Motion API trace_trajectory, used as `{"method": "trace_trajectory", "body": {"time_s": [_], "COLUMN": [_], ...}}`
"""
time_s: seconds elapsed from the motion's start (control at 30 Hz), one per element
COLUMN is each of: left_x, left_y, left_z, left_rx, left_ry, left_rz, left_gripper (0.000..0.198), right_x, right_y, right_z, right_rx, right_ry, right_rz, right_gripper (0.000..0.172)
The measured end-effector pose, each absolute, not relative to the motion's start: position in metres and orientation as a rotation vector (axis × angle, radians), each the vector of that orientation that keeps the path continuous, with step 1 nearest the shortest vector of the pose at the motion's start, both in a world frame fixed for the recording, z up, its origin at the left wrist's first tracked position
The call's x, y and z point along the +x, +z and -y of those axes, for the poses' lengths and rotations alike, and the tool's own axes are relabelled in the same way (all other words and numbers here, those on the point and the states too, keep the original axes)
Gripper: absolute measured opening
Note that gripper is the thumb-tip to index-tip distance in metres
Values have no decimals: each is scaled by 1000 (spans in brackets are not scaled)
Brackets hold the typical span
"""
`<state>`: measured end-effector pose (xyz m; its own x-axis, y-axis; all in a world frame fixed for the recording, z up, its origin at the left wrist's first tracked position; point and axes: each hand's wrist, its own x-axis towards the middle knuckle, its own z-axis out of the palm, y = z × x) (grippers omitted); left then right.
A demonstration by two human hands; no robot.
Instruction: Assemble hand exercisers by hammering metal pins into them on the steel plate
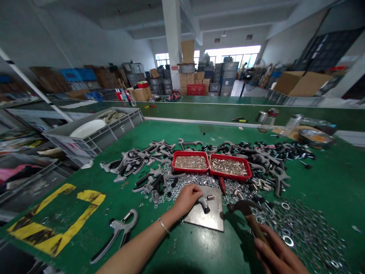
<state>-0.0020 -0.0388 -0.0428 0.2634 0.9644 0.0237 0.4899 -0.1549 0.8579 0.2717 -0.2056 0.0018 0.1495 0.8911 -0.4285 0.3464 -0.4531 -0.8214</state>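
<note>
White pillar (172,34); pale walls (94,47); bright windows (252,53) behind stacked crates (229,74)

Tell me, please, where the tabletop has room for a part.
Mostly bare patches lie between the metal plate, left forearm and right hand, and between the gray crate and the heaped handles. It's crowded around the red trays and right of the hammer, where rings spread.

Factory workshop: I've got a hammer (251,223), green desk (211,251) strewn with washers (306,224), red parts trays (230,176), crates (229,78) stacked beyond.
</note>
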Motion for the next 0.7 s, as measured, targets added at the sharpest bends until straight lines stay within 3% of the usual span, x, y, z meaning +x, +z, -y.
{"method": "trace_trajectory", "body": {"time_s": [0.27,0.43,0.57,0.7], "left_x": [-3,3,9,10], "left_y": [-23,-30,-40,-42], "left_z": [50,79,92,90], "left_rx": [2261,2299,2155,2056], "left_ry": [598,647,631,608], "left_rz": [-1265,-1509,-1563,-1540], "left_gripper": [13,98,107,112], "right_x": [275,244,224,219], "right_y": [1,29,32,22], "right_z": [169,144,125,112], "right_rx": [-1768,-1629,-1569,-1630], "right_ry": [1144,948,730,900], "right_rz": [1672,1945,2106,2213], "right_gripper": [58,52,52,47]}}
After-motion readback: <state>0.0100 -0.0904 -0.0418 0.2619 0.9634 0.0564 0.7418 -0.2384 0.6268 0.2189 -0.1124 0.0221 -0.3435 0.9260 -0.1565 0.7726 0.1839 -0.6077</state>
